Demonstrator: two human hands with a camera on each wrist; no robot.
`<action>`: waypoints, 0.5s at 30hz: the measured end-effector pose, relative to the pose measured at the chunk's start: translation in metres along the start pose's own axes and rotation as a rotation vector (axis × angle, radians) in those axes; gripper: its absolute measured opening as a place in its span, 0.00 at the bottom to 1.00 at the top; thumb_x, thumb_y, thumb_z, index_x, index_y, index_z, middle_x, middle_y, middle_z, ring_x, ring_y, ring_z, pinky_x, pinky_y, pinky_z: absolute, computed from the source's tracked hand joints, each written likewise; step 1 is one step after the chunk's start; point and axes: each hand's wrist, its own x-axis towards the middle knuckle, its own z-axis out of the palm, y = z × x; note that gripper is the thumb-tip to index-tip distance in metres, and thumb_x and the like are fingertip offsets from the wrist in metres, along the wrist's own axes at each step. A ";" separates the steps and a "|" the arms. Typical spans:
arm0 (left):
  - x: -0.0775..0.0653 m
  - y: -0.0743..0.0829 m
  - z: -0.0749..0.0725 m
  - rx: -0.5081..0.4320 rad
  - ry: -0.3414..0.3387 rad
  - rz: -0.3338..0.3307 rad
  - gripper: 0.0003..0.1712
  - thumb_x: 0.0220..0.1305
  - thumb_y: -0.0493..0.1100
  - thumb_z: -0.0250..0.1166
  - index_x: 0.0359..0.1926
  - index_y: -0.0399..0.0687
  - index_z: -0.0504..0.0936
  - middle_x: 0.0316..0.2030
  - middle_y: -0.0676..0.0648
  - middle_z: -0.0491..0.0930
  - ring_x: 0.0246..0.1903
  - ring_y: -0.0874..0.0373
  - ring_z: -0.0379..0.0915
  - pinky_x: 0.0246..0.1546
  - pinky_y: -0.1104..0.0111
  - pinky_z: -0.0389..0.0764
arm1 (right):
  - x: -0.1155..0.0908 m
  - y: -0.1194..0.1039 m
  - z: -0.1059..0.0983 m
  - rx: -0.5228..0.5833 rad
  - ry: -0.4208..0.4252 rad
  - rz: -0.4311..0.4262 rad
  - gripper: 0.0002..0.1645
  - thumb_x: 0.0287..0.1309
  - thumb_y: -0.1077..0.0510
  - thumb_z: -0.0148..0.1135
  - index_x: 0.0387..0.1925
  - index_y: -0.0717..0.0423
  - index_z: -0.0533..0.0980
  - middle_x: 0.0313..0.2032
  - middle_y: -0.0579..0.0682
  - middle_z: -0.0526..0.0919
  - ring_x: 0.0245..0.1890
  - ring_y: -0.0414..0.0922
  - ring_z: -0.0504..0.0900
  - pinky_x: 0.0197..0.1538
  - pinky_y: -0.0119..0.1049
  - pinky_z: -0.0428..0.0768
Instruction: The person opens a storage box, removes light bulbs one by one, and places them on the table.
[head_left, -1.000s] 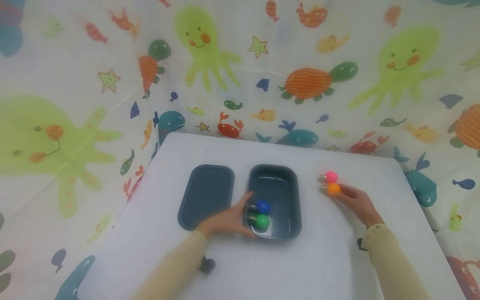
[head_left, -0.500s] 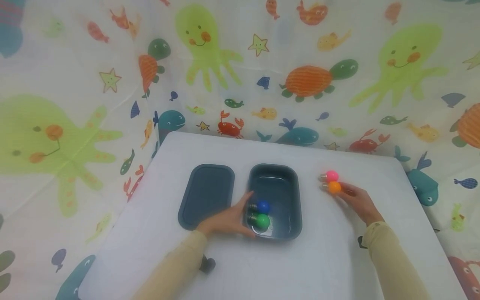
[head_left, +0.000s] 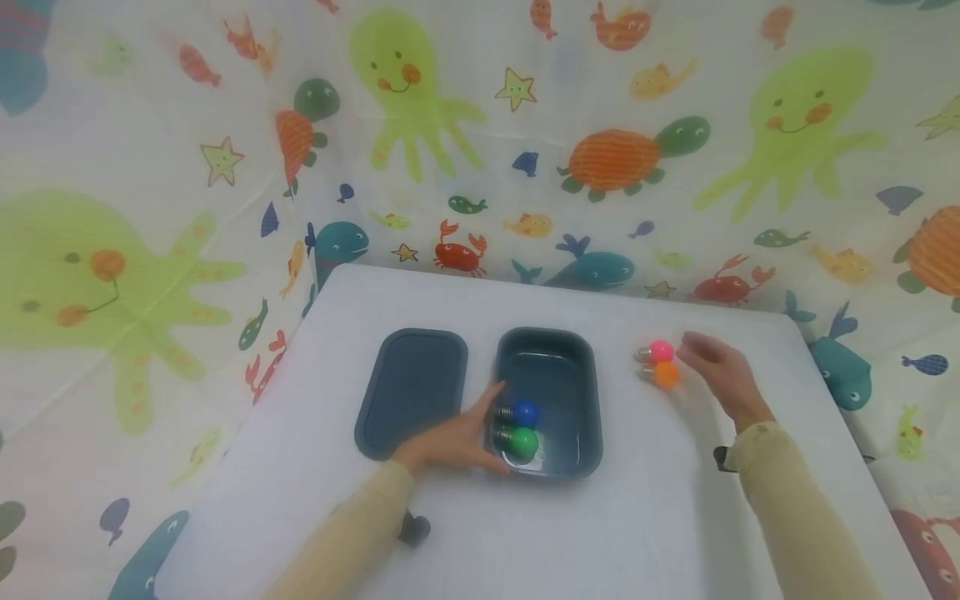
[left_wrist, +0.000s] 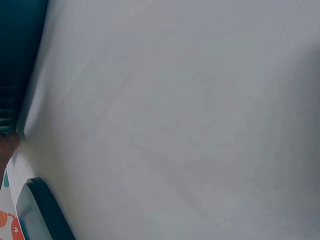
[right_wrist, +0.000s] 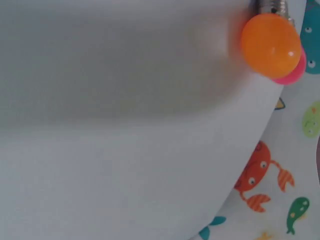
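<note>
In the head view, my left hand (head_left: pixel 450 437) rests against the left wall of a dark grey-blue plastic box (head_left: pixel 596 400), its thumb and forefinger spread along the near-left side. Inside the box lie a blue light bulb (head_left: pixel 527 413) and a green light bulb (head_left: pixel 525 442), metal bases pointing left. My right hand (head_left: pixel 722 371) is raised just right of a pink light bulb (head_left: pixel 662 352) and an orange light bulb (head_left: pixel 665 375), with nothing in its fingers. These two bulbs lie side by side on the table. The right wrist view shows the orange bulb (right_wrist: pixel 271 46) overlapping the pink one (right_wrist: pixel 292 74).
The box's matching flat lid (head_left: pixel 416 383) lies left of the box, partly covered by my left wrist. A white cloth covers the table (head_left: pixel 585 542). Behind and beside the table hangs a curtain (head_left: pixel 480 133) printed with sea animals.
My right hand has let go of the orange bulb and lifted up and away from it, toward the table's far side. The left hand and the box stay in place.
</note>
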 end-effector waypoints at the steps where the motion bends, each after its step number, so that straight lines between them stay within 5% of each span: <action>1: 0.000 0.000 0.000 -0.001 0.001 -0.001 0.76 0.44 0.60 0.79 0.78 0.61 0.31 0.77 0.52 0.36 0.73 0.48 0.46 0.69 0.52 0.57 | 0.000 -0.004 0.002 0.006 0.002 -0.011 0.47 0.64 0.35 0.56 0.75 0.53 0.56 0.72 0.58 0.60 0.71 0.61 0.55 0.68 0.63 0.58; 11: -0.005 0.001 0.004 -0.008 -0.001 -0.005 0.76 0.43 0.61 0.79 0.78 0.63 0.31 0.77 0.53 0.35 0.73 0.49 0.46 0.69 0.53 0.57 | 0.004 -0.048 0.035 0.042 -0.063 -0.187 0.39 0.65 0.41 0.59 0.71 0.54 0.64 0.65 0.59 0.71 0.61 0.55 0.73 0.63 0.51 0.72; 15: -0.007 0.002 0.005 -0.013 -0.003 -0.006 0.75 0.43 0.61 0.79 0.78 0.63 0.31 0.77 0.53 0.35 0.73 0.49 0.45 0.69 0.52 0.57 | 0.004 -0.062 0.049 0.065 -0.080 -0.208 0.39 0.63 0.41 0.63 0.70 0.52 0.66 0.64 0.57 0.72 0.63 0.54 0.71 0.61 0.56 0.72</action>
